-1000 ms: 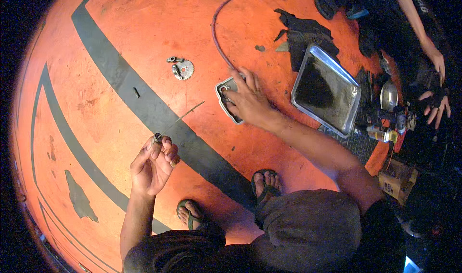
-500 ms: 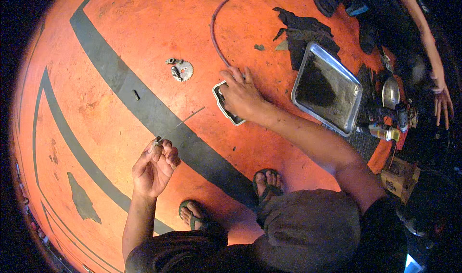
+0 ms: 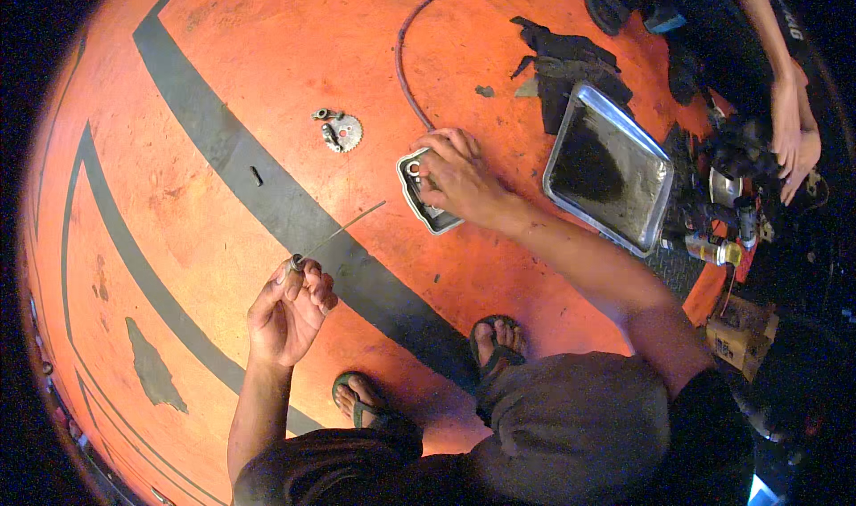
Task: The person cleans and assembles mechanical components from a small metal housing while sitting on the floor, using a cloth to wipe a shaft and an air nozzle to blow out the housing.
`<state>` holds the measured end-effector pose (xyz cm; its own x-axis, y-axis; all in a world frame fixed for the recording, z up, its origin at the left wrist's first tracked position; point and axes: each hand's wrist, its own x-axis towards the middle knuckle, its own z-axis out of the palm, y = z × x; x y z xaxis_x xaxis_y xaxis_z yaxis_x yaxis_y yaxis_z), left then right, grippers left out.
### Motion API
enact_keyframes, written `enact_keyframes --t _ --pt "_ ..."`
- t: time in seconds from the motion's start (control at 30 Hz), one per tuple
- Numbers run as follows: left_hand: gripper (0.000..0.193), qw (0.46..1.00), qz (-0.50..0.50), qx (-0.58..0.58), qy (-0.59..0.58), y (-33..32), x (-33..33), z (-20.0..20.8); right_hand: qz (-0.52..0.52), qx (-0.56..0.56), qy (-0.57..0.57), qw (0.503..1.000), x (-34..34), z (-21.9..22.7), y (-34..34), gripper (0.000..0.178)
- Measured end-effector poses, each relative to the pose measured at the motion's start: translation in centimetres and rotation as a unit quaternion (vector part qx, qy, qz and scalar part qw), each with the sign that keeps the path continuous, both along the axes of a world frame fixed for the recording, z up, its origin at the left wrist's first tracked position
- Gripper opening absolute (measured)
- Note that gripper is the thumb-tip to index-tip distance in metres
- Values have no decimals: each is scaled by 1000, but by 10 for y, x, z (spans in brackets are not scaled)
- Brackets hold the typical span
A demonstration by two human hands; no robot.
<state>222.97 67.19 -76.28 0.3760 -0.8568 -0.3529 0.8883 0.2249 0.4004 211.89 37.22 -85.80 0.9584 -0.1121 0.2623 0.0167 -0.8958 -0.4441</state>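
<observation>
My left hand (image 3: pixel 292 305) is closed around the grey cylindrical end of a thin metal rod (image 3: pixel 346 229). The rod's long shaft points up and to the right, above the dark floor stripe. Over a shallow metal engine cover (image 3: pixel 432 224) lying on the floor is my right hand (image 3: pixel 462 178), fingers bent down at its upper right part. Between those fingertips I cannot make out what is held, if anything. Part of the cover's inside shows, with small dark parts; the hand hides the rest. Beyond it lie a toothed sprocket (image 3: pixel 349 134) and small metal parts (image 3: pixel 327 115) beside it.
A metal tray (image 3: pixel 655 226) with dark residue stands right of my right forearm. Black cloth (image 3: pixel 571 65) lies behind it; a red hose (image 3: pixel 401 51) curves toward the cover. A short dark pin (image 3: pixel 257 176) rests on the stripe. A co-worker's hands (image 3: pixel 792 140) are at far right.
My right hand's fingers have shifted and bent, so more of the cover's inside shows. My left hand still holds the rod. The co-worker's hands have come together higher up.
</observation>
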Motion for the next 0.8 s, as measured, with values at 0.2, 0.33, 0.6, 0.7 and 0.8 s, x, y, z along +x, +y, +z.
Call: enact_keyframes --t 0.2,0.33,0.6,0.7,0.8 --pt "26 1000 -2 19 -1 -1 0 0 17 -44 91 995 -7 8 8 26" --pt "25 999 10 40 7 0 -2 1 -10 -90 99 991 2 0 15 25" --pt "23 1000 3 20 9 0 -3 3 -16 -103 48 993 10 3 11 23" --pt "21 1000 -2 8 24 -2 -2 0 -43 62 58 995 -2 39 3 28" --pt "20 999 0 9 50 -1 -2 -2 -118 400 98 904 -3 64 6 16"
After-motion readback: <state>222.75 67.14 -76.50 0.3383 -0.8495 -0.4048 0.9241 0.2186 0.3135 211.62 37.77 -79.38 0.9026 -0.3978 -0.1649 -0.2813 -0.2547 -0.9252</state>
